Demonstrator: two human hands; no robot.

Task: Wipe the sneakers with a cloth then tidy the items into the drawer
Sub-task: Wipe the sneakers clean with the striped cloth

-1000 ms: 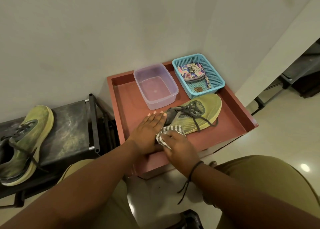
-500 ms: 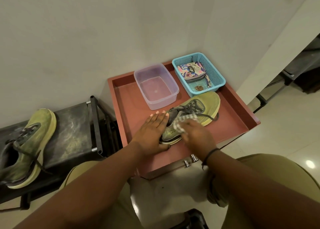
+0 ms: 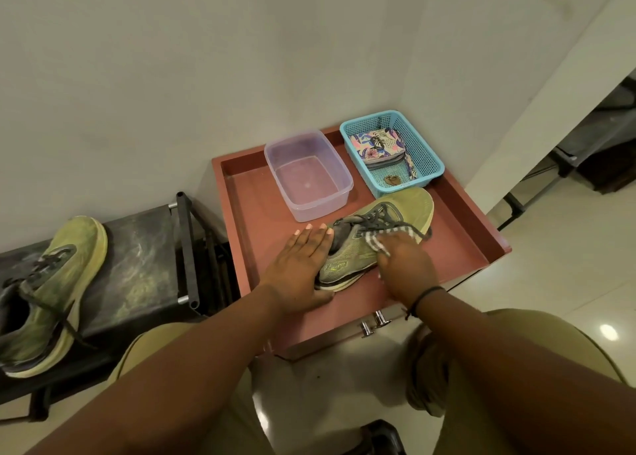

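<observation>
Your right hand [image 3: 404, 265] covers most of the striped cloth [image 3: 385, 236], and your left hand [image 3: 298, 268] hides the sneaker's [image 3: 378, 234] heel. The second sneaker [image 3: 48, 292] is cut by the left edge. The small brown thing [image 3: 392, 179] in the blue basket [image 3: 426, 155] is too small to identify.

two green sneakers in play: one sneaker [image 3: 382, 234] right under the fingers, the other sneaker [image 3: 51, 289] well off to the left of the left hand's fingers, on a dark bench [image 3: 137, 265]; two hands, the left hand [image 3: 299, 268] and the right hand [image 3: 402, 265]; one striped cloth [image 3: 389, 236] under the right hand's fingers; one clear plastic tub [image 3: 308, 175] just beyond the left fingertips; one blue basket [image 3: 426, 158] beyond the right fingertips, with one patterned pouch [image 3: 377, 144] inside it; one red tray top [image 3: 247, 213]; two metal drawer handles [image 3: 373, 322] below the right wrist
</observation>
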